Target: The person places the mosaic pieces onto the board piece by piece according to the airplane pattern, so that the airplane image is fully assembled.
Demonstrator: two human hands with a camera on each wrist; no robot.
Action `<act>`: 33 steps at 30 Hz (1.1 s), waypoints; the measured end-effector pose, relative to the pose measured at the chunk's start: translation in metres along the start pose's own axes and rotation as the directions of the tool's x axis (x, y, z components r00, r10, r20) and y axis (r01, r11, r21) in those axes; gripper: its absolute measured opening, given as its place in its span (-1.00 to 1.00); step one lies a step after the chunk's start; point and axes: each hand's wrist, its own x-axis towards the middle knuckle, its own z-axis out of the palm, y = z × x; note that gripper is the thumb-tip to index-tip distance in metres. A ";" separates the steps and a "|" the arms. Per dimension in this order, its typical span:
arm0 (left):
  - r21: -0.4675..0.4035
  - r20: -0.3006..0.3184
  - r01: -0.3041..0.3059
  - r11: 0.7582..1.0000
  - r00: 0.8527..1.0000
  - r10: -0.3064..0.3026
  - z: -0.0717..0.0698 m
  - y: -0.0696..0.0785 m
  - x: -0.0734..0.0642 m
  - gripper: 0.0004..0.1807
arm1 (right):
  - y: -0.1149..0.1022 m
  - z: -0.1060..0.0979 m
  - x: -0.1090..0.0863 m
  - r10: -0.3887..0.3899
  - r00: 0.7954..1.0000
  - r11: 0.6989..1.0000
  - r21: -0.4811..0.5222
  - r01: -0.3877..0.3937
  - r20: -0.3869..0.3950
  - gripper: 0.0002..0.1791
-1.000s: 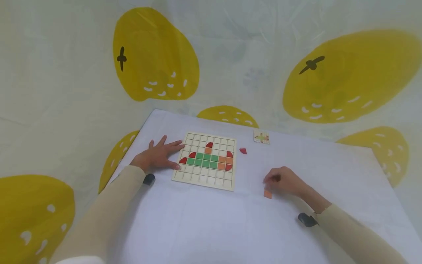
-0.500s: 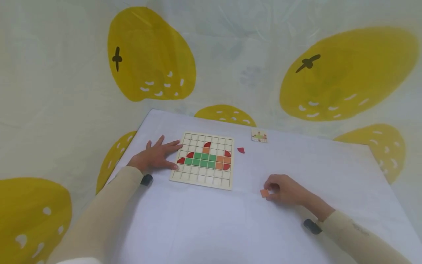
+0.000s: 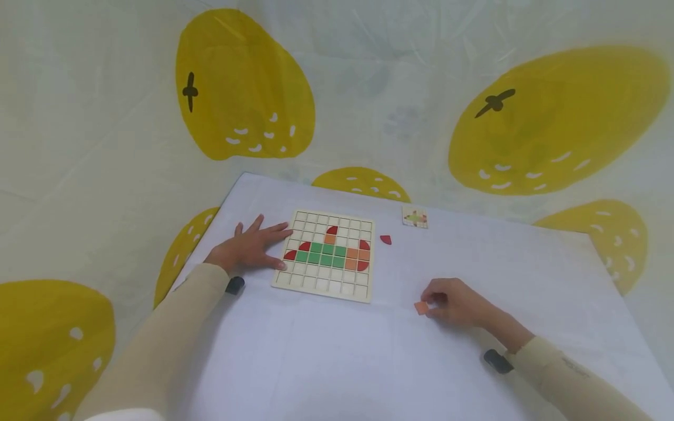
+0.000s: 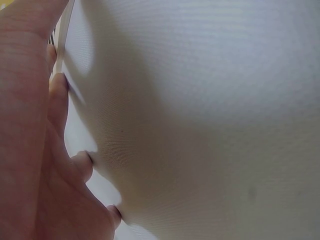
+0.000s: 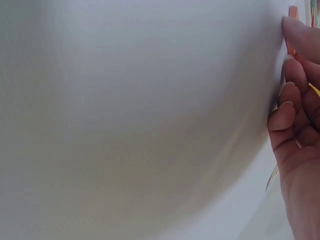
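Observation:
A square grid board (image 3: 321,285) lies on the white table, with green, orange and red tiles set in its middle rows. My left hand (image 3: 247,248) rests at the board's left edge with its fingers spread, thumb and fingertips on the rim. To the right of the board, my right hand (image 3: 454,301) pinches a square orange tile (image 3: 420,308) between thumb and fingers, close over the cloth. The right wrist view shows the same orange tile (image 5: 293,12) at the fingertips, the other fingers curled below it.
A red quarter-circle tile (image 3: 386,240) lies just right of the board. Behind it is a small pattern card (image 3: 415,217) near the table's far edge. The white table (image 3: 326,362) meets a curtain (image 3: 368,105) printed with yellow fruit.
My right hand has shifted slightly and turned, and the orange tile now shows between its thumb and fingers, a little further left. The left hand has stayed on the board's edge.

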 end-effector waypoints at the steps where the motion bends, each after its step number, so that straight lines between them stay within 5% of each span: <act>1: -0.001 0.001 0.000 1.000 1.000 0.000 0.000 0.000 0.000 0.18 | -0.001 0.000 0.000 0.008 1.000 1.000 0.003 -0.008 0.004 -0.77; 21: -0.004 0.007 -0.007 1.000 1.000 0.007 -0.005 0.005 -0.007 0.17 | -0.012 -0.002 0.005 0.087 0.995 0.996 -0.036 -0.085 0.056 -0.77; 33: -0.032 0.003 0.000 1.000 1.000 0.000 -0.004 0.005 -0.006 0.15 | -0.020 0.000 0.019 0.038 0.999 0.999 -0.037 -0.037 0.014 -0.77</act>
